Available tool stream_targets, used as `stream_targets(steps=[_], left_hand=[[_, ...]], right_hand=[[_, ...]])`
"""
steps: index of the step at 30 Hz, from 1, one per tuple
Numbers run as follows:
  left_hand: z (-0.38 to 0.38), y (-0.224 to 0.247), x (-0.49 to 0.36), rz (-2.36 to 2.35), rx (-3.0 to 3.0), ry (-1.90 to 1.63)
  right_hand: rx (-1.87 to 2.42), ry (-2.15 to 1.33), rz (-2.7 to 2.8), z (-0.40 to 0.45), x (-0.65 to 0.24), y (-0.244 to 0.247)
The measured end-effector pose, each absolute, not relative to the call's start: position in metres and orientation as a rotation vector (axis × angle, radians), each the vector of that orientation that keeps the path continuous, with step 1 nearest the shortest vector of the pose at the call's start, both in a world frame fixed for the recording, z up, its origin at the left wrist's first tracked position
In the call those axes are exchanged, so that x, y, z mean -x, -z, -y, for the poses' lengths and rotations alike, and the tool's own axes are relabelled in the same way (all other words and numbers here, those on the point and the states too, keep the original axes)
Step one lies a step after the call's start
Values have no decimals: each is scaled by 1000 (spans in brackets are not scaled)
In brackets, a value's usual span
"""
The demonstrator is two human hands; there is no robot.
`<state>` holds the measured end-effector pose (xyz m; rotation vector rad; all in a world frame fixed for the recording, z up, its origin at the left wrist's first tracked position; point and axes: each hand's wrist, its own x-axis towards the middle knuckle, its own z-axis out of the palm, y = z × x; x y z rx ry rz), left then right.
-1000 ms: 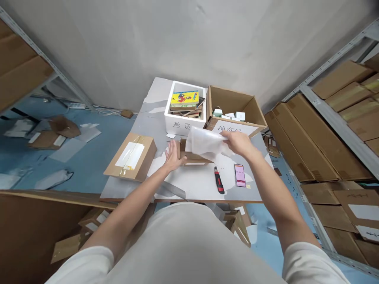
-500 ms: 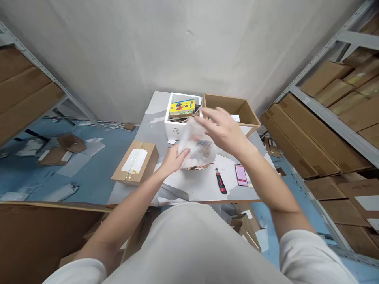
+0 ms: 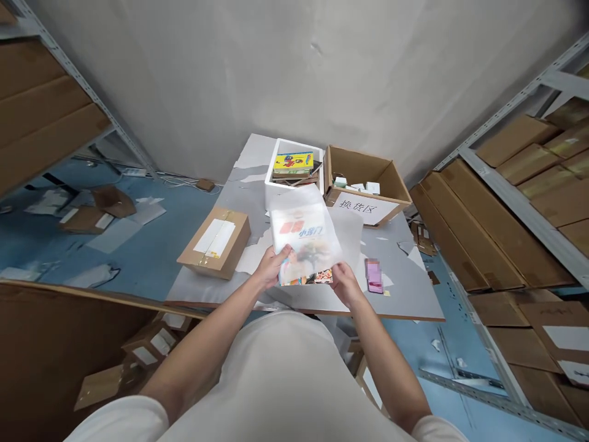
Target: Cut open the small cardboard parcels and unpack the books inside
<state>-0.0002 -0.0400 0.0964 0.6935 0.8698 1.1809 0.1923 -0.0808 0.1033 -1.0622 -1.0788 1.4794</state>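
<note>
A colourful printed book point(image 3: 323, 276) is partly covered by a cloudy plastic bag point(image 3: 301, 212) and hangs above the near half of the table. My left hand point(image 3: 270, 267) grips its left side, thumb on top. At the lower right corner, my right hand point(image 3: 346, 285) pinches the edge with closed fingers. Bright pictures show plainly along the bare bottom edge and dimly through the plastic. To the right of my right hand lies a phone point(image 3: 374, 276) with a pink screen. The utility knife does not show now.
On the table point(image 3: 248, 175), a taped carton point(image 3: 237, 242) stands left. Behind the book are a white foam box point(image 3: 271, 191) holding books and an open cardboard box point(image 3: 400, 193) with small white boxes inside. Shelves of cartons point(image 3: 478, 227) rise at right; cardboard scraps point(image 3: 99, 209) litter the floor.
My right hand has come down from above the plastic to the book's lower right corner. The bagged book now faces me flatter, its bottom edge bare. The knife has gone out of sight.
</note>
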Motion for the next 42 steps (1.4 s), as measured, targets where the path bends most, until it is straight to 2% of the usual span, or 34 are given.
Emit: stream_targets(steps=[3, 9, 14, 21, 27, 31, 33, 36, 42], left_hand=[[42, -86, -2, -880, -718, -1160], [48, -60, 3, -929, -911, -1193], [61, -21, 23, -1035, -1059, -1077], [66, 34, 88, -1811, -1185, -765], [58, 38, 105, -2091, -1389, -692], [73, 10, 62, -1960, -1545, -959], [84, -9, 31, -1594, -1543, -1041], [97, -30, -5, -1116, -1207, -1073], [103, -32, -1, -945, -780, -1019]], right_hand=[[1014, -1551, 1097, 88, -192, -97], [1220, -1557, 1077, 93, -191, -70], [1366, -1536, 1026, 98, -201, -49], [1442, -1498, 802, 107, -227, -33], [1300, -1494, 675, 104, -222, -35], [1251, -1459, 641, 107, -201, -38], [1232, -1456, 658, 112, -189, -37], [1217, -1458, 727, 119, -180, -36], [1229, -1289, 872, 86, -217, -57]])
